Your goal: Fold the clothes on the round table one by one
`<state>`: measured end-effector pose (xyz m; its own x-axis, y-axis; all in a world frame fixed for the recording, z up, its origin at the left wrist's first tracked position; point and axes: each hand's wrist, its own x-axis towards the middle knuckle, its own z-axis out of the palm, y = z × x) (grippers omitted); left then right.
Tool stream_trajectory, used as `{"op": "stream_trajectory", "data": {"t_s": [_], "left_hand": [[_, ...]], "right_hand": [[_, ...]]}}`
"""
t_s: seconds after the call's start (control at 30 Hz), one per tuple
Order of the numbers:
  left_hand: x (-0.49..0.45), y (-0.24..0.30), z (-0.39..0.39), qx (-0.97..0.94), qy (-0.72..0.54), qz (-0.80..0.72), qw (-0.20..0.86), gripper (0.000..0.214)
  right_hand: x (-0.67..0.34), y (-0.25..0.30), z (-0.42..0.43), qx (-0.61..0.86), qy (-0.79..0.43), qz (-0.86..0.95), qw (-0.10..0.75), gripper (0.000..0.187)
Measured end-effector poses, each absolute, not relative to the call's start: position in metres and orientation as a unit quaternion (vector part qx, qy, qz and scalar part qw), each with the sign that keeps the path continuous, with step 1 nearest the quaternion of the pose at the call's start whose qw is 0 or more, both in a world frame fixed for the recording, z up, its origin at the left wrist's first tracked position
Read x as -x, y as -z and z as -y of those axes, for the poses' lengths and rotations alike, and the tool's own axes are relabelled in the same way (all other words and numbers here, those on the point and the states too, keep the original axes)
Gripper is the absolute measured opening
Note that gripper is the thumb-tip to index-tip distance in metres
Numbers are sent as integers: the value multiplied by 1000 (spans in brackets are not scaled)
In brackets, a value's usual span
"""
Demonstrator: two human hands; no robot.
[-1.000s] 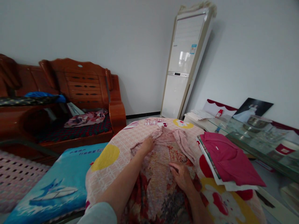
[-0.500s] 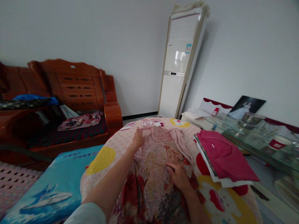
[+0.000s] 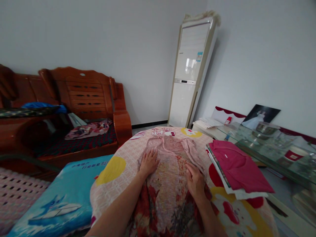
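A pink and red patterned garment [image 3: 170, 177] lies spread on a surface covered with a pink cartoon-print cloth [image 3: 116, 171]. My left hand [image 3: 148, 162] lies flat on the garment's left side with its fingers stretched out. My right hand [image 3: 195, 180] rests palm down on the garment's right side, fingers together and flat. Neither hand holds anything.
A folded magenta shirt [image 3: 237, 166] sits on a stack of folded clothes at the right. A blue cushion [image 3: 61, 197] lies at the left, a wooden sofa [image 3: 81, 108] behind it. A standing air conditioner [image 3: 191, 72] is in the corner, a glass table [image 3: 271, 144] at the right.
My left hand has drawn back from the garment's far collar edge to its left side. My right hand has slid a little forward and right on the garment.
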<state>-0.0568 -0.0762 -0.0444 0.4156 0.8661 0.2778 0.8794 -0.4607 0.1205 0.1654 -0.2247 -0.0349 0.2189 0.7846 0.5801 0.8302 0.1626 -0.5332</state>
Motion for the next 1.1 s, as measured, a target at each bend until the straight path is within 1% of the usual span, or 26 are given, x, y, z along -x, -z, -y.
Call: {"op": "stream_trajectory", "data": {"t_s": [0.07, 0.23, 0.33, 0.43, 0.53, 0.63, 0.7, 0.8, 0.87, 0.97, 1.03, 1.1], "left_hand": [[56, 47, 75, 841, 158, 516, 24, 53], [57, 49, 73, 839, 166, 518, 22, 52], [57, 46, 74, 838, 163, 521, 13, 52], [57, 43, 77, 837, 160, 523, 2, 53], [56, 40, 78, 836, 161, 525, -12, 53], [57, 39, 75, 831, 182, 524, -40, 52], [62, 39, 70, 826, 206, 519, -78, 50], [79, 38, 62, 783, 266, 550, -115, 44], [95, 34, 60, 731, 301, 602, -113, 41], [116, 25, 63, 676, 301, 659, -131, 39], [124, 18, 67, 672, 277, 667, -163, 36], [128, 12, 70, 678, 253, 664, -186, 30]], "right_hand": [[-175, 31, 216, 676, 64, 617, 397, 39], [-201, 30, 188, 746, 88, 617, 234, 28], [-221, 31, 174, 760, 105, 614, 187, 29], [-245, 23, 166, 804, 136, 541, 206, 37], [-257, 10, 167, 847, 128, 472, 208, 41], [-247, 4, 178, 836, 130, 488, 216, 46], [-227, 5, 189, 798, 114, 542, 240, 43], [-186, 12, 212, 719, 13, 634, 285, 33], [-153, 15, 230, 656, -86, 682, 312, 31], [-106, 15, 258, 571, -184, 731, 325, 25], [-79, 12, 273, 517, -214, 760, 330, 20], [-58, 9, 285, 474, -213, 787, 333, 14]]}}
